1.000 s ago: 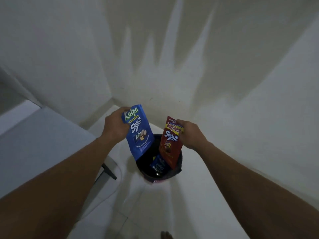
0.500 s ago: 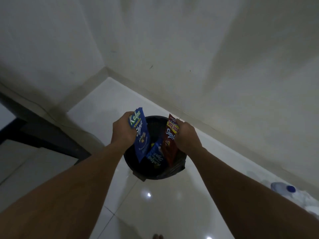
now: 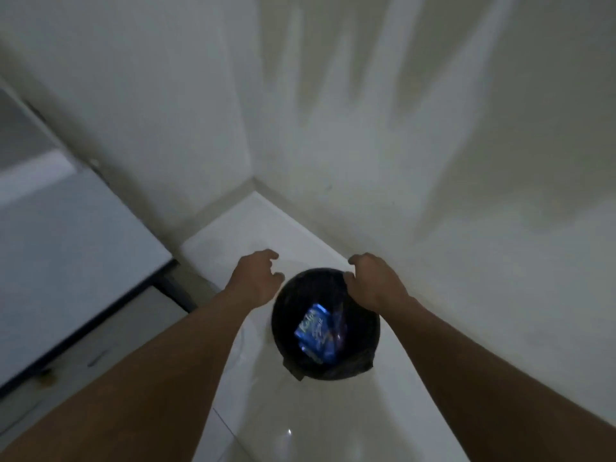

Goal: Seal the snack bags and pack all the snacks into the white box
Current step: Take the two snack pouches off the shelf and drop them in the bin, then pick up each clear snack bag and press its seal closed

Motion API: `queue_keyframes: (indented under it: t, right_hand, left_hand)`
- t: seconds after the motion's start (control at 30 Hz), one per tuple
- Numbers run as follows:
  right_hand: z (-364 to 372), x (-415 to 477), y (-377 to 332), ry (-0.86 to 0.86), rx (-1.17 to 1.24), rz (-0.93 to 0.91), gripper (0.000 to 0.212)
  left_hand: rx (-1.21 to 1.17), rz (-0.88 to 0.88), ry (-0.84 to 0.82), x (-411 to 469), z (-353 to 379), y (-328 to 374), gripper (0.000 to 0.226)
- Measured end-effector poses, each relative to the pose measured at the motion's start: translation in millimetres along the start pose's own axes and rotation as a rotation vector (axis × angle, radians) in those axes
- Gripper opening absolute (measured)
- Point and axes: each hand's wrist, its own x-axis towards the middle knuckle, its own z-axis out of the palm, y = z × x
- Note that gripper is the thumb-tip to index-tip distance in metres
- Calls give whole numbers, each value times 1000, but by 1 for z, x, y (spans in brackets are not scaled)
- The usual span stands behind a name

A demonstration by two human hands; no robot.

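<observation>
Table [image 3: 66,248] sitting far left, not involved. Left hand [image 3: 256,278] hanging just left of the bin, fingers loosely curled, holding nothing; half a second ago it was gripping the blue packet. Blue packet [image 3: 313,331] now lying inside the black bin [image 3: 280,328], with something darker beside it, probably the red packet, too blurred to confirm. Right hand [image 3: 375,283] hovering over the bin's far rim, also empty, fingers slack; rim contact unclear. Looking like wrappers getting binned, not packed. White box not showing here, so packing is still waiting.
</observation>
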Motion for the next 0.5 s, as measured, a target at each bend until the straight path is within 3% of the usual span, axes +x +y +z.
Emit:
queue_keyframes:
  t: [0.27, 0.5]
  right_hand:
    - [-144, -96, -195, 4, -104, -277, 61]
    - [-184, -204, -374, 35, -162, -512, 65]
  left_hand:
    - [129, 30, 151, -158, -223, -1, 55]
    - [214, -110, 365, -332, -369, -82, 63]
